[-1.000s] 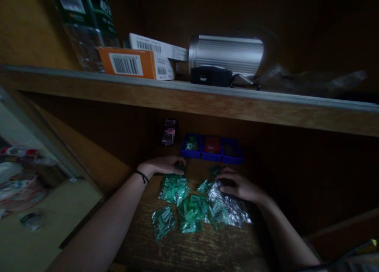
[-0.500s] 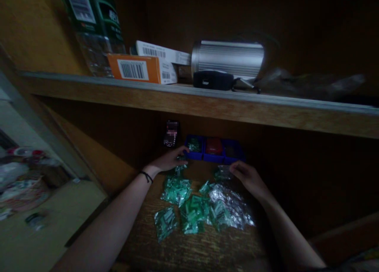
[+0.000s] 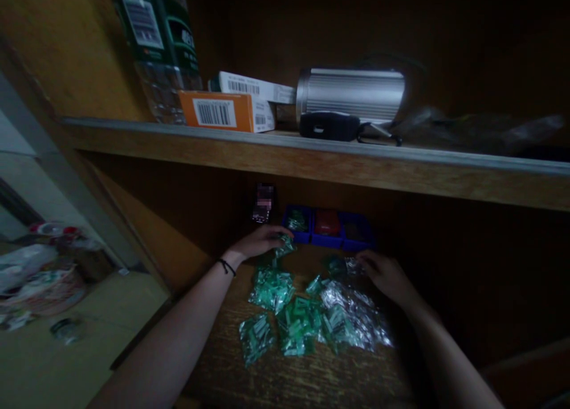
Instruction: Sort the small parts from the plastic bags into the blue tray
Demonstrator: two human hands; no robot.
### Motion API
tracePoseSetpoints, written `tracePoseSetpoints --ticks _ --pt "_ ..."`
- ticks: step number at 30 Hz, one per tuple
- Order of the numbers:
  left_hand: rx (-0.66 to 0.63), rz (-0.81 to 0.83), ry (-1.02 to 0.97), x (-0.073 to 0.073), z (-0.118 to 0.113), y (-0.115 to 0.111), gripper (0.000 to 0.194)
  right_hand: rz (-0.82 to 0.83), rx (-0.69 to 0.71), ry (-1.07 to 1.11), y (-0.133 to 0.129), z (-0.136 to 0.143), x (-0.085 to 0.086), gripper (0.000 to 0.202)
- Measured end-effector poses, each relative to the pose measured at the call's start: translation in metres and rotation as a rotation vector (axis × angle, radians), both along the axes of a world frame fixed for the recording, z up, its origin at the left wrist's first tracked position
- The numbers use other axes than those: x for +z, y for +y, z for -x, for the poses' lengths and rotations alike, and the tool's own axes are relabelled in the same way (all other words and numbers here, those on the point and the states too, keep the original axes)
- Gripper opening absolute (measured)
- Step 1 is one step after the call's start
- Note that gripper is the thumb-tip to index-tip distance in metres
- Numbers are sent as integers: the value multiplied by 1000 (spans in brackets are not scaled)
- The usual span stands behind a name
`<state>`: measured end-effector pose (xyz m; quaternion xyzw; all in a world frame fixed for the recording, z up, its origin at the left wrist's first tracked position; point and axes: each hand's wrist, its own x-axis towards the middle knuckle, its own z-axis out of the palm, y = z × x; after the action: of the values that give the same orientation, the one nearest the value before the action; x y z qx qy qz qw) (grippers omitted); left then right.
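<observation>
The left hand is holding a small green packet in a narrow grip, just in front of the blue trays. The right hand is touching a clear bag; whether its grip is closing on it, I cannot tell. More green packets are lying nearer the wearer than the left grip. The hands seem to be picking out single pieces; the next move is probably calling for a light pinch on slippery film.

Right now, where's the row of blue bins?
Head view, just right of centre: the bins sit below the shelf, right of the phone, beyond the left hand.
</observation>
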<state>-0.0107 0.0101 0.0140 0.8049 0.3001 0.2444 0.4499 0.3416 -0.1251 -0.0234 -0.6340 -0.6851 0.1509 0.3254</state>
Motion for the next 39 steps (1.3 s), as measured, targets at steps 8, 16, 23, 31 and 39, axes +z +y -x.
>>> tracePoseSetpoints --ticks 8,16,23,31,39 --pt "377 -262 -343 -22 -20 13 19 -41 -59 226 4 -4 2 24" --pt "426 -609 -234 -25 -35 20 13 -96 -145 517 0 -2 10 26" --pt "351 -609 -4 -34 -37 23 20 -220 -224 589 1 -2 12 27" --pt "342 -747 308 -32 -35 18 29 -242 -279 588 3 -3 7 34" --pt "373 -748 193 -21 -22 12 27 -221 -160 190 4 -3 7 37"
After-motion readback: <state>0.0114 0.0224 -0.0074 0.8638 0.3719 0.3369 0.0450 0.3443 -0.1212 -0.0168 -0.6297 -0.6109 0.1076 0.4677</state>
